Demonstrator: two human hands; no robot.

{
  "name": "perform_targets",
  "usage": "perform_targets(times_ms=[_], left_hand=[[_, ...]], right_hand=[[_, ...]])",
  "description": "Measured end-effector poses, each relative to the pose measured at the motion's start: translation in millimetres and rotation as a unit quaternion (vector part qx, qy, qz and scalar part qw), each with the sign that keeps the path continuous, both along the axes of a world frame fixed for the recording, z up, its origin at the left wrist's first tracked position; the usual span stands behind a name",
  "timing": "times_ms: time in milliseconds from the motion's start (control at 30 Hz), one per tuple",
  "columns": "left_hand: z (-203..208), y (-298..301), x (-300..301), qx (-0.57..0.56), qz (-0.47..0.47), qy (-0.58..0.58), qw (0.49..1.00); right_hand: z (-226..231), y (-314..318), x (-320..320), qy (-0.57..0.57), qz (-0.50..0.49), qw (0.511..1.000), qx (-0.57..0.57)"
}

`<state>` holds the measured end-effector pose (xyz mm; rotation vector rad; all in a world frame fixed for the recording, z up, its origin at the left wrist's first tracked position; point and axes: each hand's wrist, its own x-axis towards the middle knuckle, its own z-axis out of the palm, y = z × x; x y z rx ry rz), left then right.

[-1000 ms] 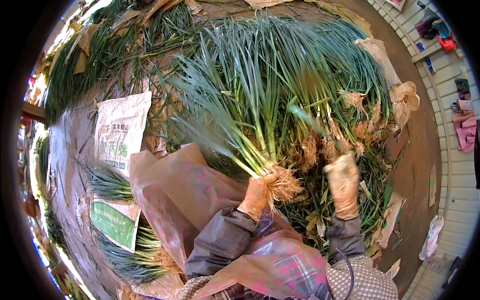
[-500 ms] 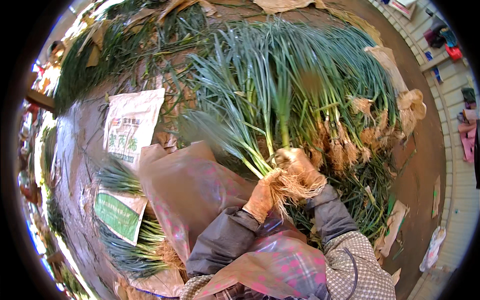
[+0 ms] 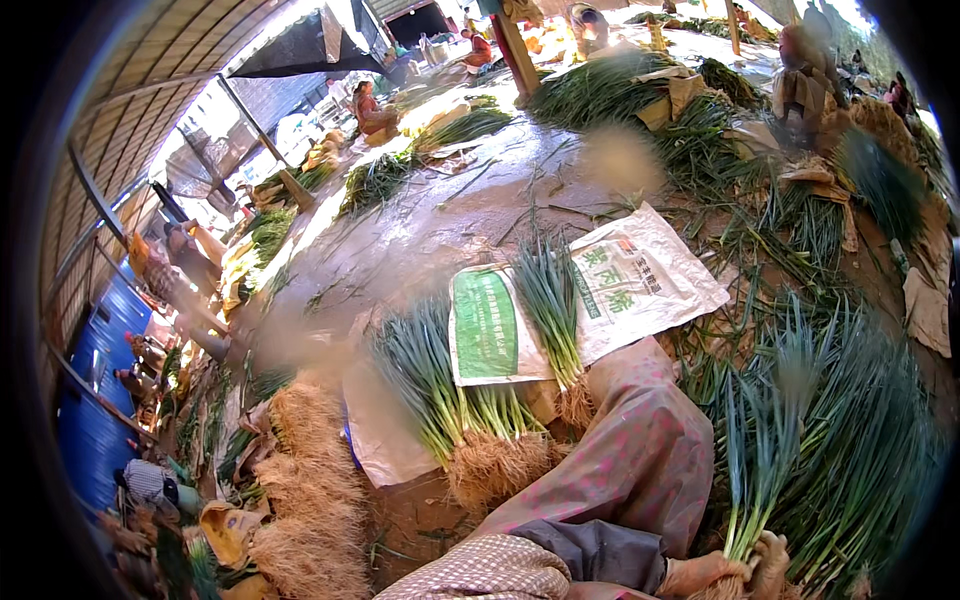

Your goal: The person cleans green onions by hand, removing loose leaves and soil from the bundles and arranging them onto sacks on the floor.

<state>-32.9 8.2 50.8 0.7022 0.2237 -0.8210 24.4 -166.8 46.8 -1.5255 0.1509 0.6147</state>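
At the lower right I hold a bunch of green onions (image 3: 752, 490) upright, leaves pointing away and pale stems toward me. My left hand (image 3: 702, 573) is closed round the lower stems from the left. My right hand (image 3: 769, 562) closes on them from the other side, its fingers curled. The roots are mostly cut off by the lower edge. A large heap of loose green onions (image 3: 885, 430) lies right beside my hands. My knee, under a pink-spotted plastic apron (image 3: 640, 430), is to their left.
Left of my knee, a bundle (image 3: 553, 310) lies on a white sack (image 3: 650, 275); more bundles (image 3: 415, 375) lie beside a green-and-white sack (image 3: 486, 325). Rooted bundles (image 3: 305, 480) form a row farther left. Several people work near other heaps; posts (image 3: 512, 50) stand behind.
The view has swung left, so my hands now sit at the lower right. The bunch, fanned and tilted before, now stands gathered and upright in my hands.
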Motion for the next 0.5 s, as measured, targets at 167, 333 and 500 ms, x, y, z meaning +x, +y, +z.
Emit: perform_targets(times_ms=[167,333,500], left_hand=[[-29,-13,9,0.041,0.065,-0.021,0.997],[-30,-16,10,0.076,0.074,-0.031,0.994],[-41,-13,8,0.206,0.019,-0.022,0.978]], right_hand=[[-6,2,22,0.003,0.041,0.999,-0.021],[-12,20,12,0.026,0.030,0.998,-0.039],[-16,17,4,-0.042,0.011,0.988,-0.149]])
